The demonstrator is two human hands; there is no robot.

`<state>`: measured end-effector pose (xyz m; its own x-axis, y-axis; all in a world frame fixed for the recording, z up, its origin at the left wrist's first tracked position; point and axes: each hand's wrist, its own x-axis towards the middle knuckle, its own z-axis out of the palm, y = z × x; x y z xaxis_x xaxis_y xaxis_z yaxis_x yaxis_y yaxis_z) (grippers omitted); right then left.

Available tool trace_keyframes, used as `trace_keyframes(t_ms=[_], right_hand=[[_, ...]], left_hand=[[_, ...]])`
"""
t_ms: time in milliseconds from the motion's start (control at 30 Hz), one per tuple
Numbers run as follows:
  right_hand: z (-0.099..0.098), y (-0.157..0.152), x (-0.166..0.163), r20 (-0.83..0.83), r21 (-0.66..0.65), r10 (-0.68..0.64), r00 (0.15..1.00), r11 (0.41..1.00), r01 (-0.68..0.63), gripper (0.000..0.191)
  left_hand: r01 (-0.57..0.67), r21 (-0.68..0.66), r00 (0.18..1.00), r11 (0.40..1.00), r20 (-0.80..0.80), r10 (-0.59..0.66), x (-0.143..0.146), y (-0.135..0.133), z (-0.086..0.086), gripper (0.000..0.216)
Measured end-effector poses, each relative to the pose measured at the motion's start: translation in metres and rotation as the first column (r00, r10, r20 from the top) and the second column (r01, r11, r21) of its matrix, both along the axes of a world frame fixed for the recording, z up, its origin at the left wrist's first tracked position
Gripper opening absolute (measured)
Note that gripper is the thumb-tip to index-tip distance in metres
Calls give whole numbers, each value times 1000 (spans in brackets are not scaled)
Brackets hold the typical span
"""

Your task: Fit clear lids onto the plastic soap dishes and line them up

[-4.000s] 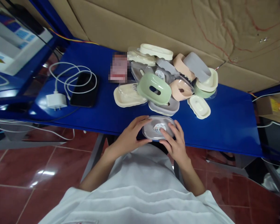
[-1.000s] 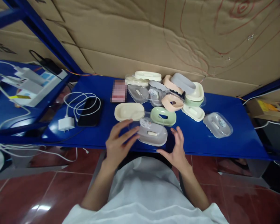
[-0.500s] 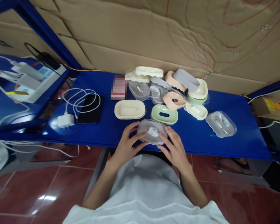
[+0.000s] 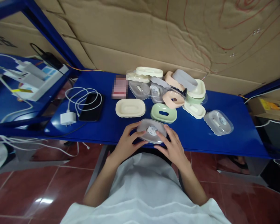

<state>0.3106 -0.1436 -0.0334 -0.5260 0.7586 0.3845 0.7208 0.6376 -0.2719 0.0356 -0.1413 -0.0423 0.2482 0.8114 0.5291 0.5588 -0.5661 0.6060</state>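
Grey dish (image 4: 151,138) lies between the fingers (image 4: 138,135) (label (image 4: 152,130) facing up).

One left hand (image 4: 129,140) and one right hand (image 4: 174,144) were at centre. Two gray dishes (image 4: 152,130), one cream dish (image 4: 130,108) and one green dish (image 4: 157,113) lay outside the upper-centre pile (image 4: 161,82), itself too overlapped to count. One phone (image 4: 90,115) and one charger (image 4: 67,118) lay at left, one box (image 4: 262,109) at right.
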Motion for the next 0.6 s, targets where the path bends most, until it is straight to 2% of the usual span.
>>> trace_keyframes(t_ms=[100,167,200,267,333,400,467,500,600], right_hand=[[3,-3,6,-55,-55,6,998,998,-9,67],[11,-6,19,-115,-36,14,993,999,-19,64],[17,-6,31,-143,-5,-7,990,1000,7,63],[30,0,67,-181,92,-124,976,986,142,62],[44,17,117,-206,204,-317,926,911,358,65],[53,48,176,-251,282,-508,824,776,564,76],[58,88,231,-246,252,-657,713,667,701,80],[59,108,254,-222,210,-709,669,636,743,80],[55,161,298,-182,139,-744,644,629,765,71]], left_hand=[[82,-87,995,993,58,-77,0,-4,12,38],[100,-120,993,988,73,-91,-2,-8,21,38],[77,-119,995,990,72,-69,-5,-9,24,38],[-35,-69,998,997,55,39,-12,-9,28,34],[-187,31,982,982,17,186,-21,-4,27,34],[-297,124,952,947,-41,304,-30,4,23,38],[-338,162,926,927,-116,358,-35,14,18,43],[-342,157,918,927,-156,365,-37,18,14,46],[-340,100,892,935,-282,354,-35,27,7,54]])
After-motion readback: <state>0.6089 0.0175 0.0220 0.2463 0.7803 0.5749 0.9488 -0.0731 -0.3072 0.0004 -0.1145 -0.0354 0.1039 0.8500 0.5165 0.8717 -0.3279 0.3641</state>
